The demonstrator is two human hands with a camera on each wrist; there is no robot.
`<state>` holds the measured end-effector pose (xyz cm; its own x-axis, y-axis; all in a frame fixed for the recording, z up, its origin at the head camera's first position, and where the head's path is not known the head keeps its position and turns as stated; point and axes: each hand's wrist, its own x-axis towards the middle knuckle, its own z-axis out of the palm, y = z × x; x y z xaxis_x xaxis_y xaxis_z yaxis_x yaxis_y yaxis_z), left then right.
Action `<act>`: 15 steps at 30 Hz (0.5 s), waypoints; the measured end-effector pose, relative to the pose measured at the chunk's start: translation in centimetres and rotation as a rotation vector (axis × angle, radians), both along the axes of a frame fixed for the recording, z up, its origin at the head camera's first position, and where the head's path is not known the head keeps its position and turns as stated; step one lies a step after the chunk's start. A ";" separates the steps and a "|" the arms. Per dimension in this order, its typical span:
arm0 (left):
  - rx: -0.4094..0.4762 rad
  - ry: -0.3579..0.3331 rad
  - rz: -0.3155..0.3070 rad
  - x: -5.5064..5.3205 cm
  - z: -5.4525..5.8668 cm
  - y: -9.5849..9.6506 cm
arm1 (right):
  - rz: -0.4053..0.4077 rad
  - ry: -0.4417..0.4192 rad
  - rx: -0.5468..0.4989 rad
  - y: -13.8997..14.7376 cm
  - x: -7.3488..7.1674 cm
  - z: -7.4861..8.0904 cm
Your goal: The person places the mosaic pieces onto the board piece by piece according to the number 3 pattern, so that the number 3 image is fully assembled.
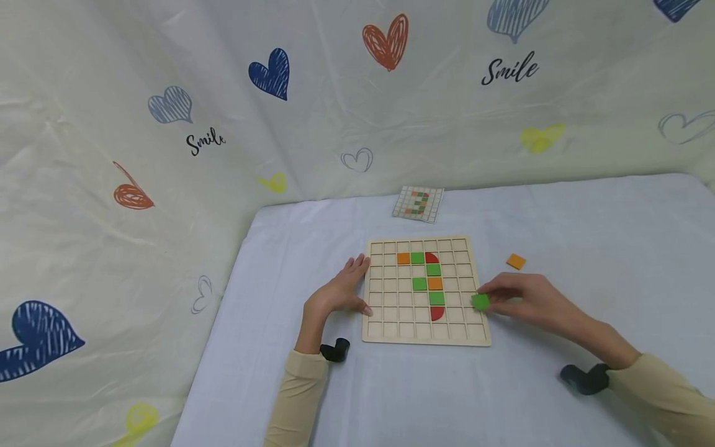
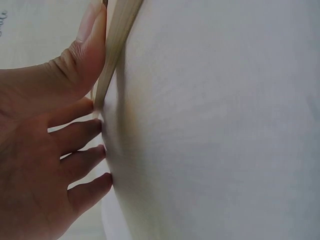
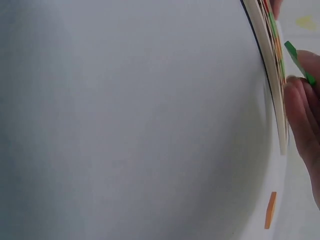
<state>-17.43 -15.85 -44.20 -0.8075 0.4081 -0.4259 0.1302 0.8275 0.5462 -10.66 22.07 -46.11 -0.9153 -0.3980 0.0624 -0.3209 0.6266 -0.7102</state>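
A wooden grid board (image 1: pixel 391 332) lies on the white cloth, with orange, green and red tiles set in several of its squares. My right hand (image 1: pixel 522 298) pinches a green square tile (image 1: pixel 480 302) over the board's right edge; the right wrist view shows this green tile (image 3: pixel 295 57) tilted between thumb and fingers. At the left edge of the board, my left hand (image 1: pixel 341 290) rests with fingers spread, thumb and fingertips at the frame. In the left wrist view the thumb (image 2: pixel 90 45) lies along the board's wooden side (image 2: pixel 117 40).
A loose orange tile (image 1: pixel 516 261) lies on the cloth right of the board. Behind the board is a pattern card (image 1: pixel 404 211) showing a grid with coloured squares. A hanging cloth (image 1: pixel 313 124) printed with hearts rises behind the table. Dark wrist-worn devices (image 1: pixel 585 379) sit at both cuffs.
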 end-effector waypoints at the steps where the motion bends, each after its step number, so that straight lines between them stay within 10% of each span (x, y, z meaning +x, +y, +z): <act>1: 0.000 -0.001 -0.001 0.0 0.0 0.0 | 0.001 0.009 0.002 -0.1 0.0 0.0; 15: 0.003 0.007 -0.006 0.0 0.1 0.0 | 0.035 0.073 -0.012 -2.3 -0.5 -0.2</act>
<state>-17.40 -15.89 -44.08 -0.8080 0.4144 -0.4188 0.1396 0.8252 0.5473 -11.14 19.80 -46.32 -0.8934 -0.4289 0.1337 -0.3942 0.6057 -0.6912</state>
